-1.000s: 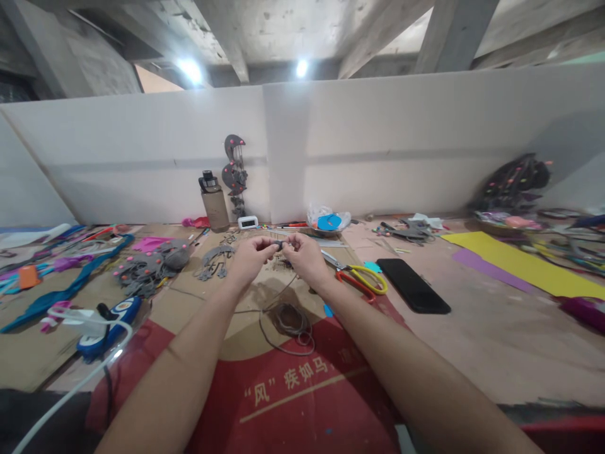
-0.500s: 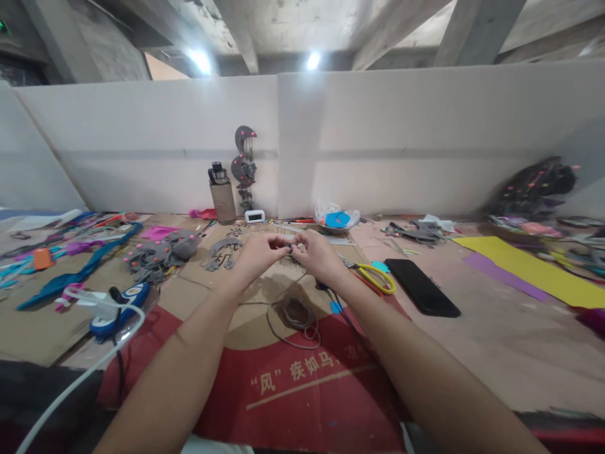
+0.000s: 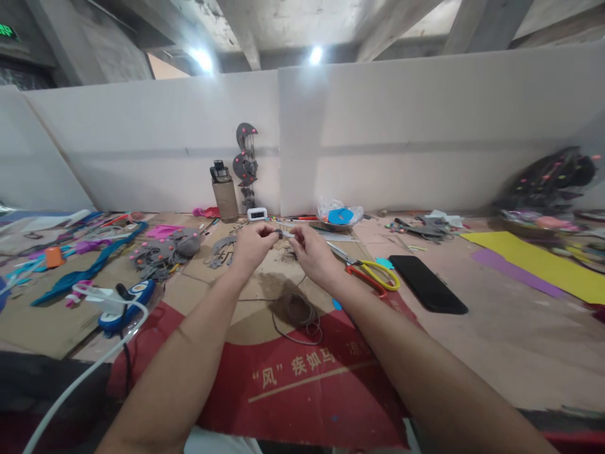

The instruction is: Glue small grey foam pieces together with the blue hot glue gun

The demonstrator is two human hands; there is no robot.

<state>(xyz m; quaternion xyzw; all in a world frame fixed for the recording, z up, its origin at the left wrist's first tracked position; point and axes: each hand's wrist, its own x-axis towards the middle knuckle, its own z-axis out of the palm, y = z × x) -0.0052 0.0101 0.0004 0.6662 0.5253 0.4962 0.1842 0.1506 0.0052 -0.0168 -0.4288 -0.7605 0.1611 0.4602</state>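
My left hand (image 3: 251, 246) and my right hand (image 3: 312, 252) are raised close together over the cardboard sheet (image 3: 246, 296), fingers pinched. Between the fingertips is a small grey piece (image 3: 282, 234), too small to name, with a thin thread running from it. Below the hands lies a loose coil of dark cord (image 3: 297, 310). Yellow and red scissors (image 3: 368, 276) lie just right of my right hand. Grey cut-out felt shapes (image 3: 222, 249) lie left of my left hand.
A black phone (image 3: 428, 284) lies right of the scissors. A blue glue gun (image 3: 126, 299) with a white cable sits at the left. A bottle (image 3: 225, 198), a small clock (image 3: 257, 214) and a hanging grey ornament (image 3: 246, 164) stand by the white wall. Coloured sheets (image 3: 534, 261) lie at the right.
My hands have drifted slightly apart and a little away from me, still pinching the small piece. The camera has shifted a little to the left.
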